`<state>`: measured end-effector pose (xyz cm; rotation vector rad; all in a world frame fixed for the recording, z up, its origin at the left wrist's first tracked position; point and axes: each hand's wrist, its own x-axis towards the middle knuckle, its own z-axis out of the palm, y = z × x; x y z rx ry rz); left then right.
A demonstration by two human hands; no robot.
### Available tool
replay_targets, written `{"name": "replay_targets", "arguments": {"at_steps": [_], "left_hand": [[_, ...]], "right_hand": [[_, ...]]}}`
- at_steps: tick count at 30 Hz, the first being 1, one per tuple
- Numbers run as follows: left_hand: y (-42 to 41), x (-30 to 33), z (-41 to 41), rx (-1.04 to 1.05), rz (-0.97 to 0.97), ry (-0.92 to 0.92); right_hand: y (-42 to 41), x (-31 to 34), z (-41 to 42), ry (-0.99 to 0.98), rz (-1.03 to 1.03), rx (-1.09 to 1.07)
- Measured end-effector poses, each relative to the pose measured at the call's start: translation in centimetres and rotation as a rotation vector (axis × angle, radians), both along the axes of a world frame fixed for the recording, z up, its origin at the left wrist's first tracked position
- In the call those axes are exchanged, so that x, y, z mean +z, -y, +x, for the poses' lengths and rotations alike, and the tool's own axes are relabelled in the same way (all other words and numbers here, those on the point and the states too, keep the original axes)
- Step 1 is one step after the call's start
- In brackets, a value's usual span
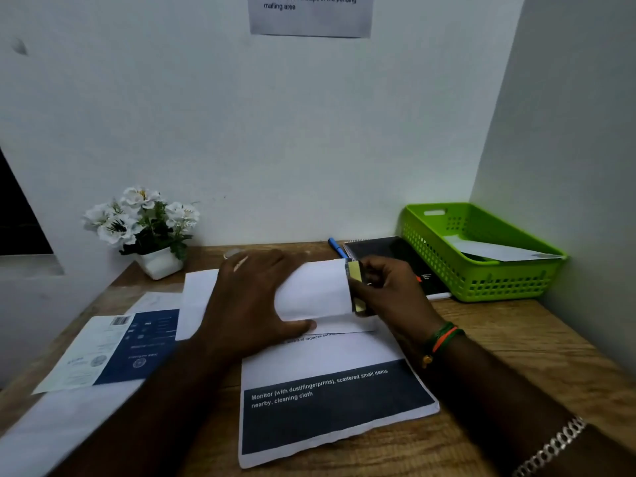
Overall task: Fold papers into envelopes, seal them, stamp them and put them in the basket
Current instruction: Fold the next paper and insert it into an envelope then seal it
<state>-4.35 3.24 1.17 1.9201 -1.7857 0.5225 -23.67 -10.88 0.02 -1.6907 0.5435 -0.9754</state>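
A folded white paper envelope (315,291) lies mid-desk on top of a stack of printed papers (330,404). My left hand (251,301) presses flat on the envelope's left part, thumb along its lower edge. My right hand (385,287) pinches a yellowish strip (356,287) against the envelope's right edge; whether it is tape or a sticker is unclear. The green basket (481,284) stands at the back right with one white envelope (499,251) inside.
A black notebook (389,251) and a blue pen (337,247) lie behind my right hand. A white pot of flowers (148,225) stands at the back left. A blue-and-white leaflet (117,346) and loose white sheets (62,425) cover the desk's left side.
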Motion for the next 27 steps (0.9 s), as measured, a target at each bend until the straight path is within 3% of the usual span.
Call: {"name": "replay_targets", "arguments": {"at_steps": [2,6,9,15,20,23,27], "left_hand": [[-0.4,0.5,0.9,0.048,-0.006,0.012],[-1.2,0.9,3.0,0.150,0.072,0.022],[-1.5,0.5,3.8,0.171,0.141,-0.026],[-1.3,0.2,3.9,0.160,0.156,-0.089],[-1.1,0.1,4.4,0.178,0.118,-0.092],[-1.2,0.3,4.5,0.210,0.087,-0.092],[-1.2,0.4,4.5,0.249,0.064,-0.085]], "right_hand": [[0.9,0.2,-0.6,-0.083,-0.050,-0.084],[3.1,-0.2,-2.6,-0.568,-0.568,-0.126],[2.9,-0.8,-2.8,-0.762,-0.620,-0.013],[3.1,-0.9,-2.6,-0.686,-0.618,-0.051],[3.4,-0.2,-2.6,-0.354,-0.282,-0.041],[4.0,0.8,-3.2,-0.164,-0.178,-0.223],[5.7,1.7,-4.9,-0.045,-0.271,-0.535]]}}
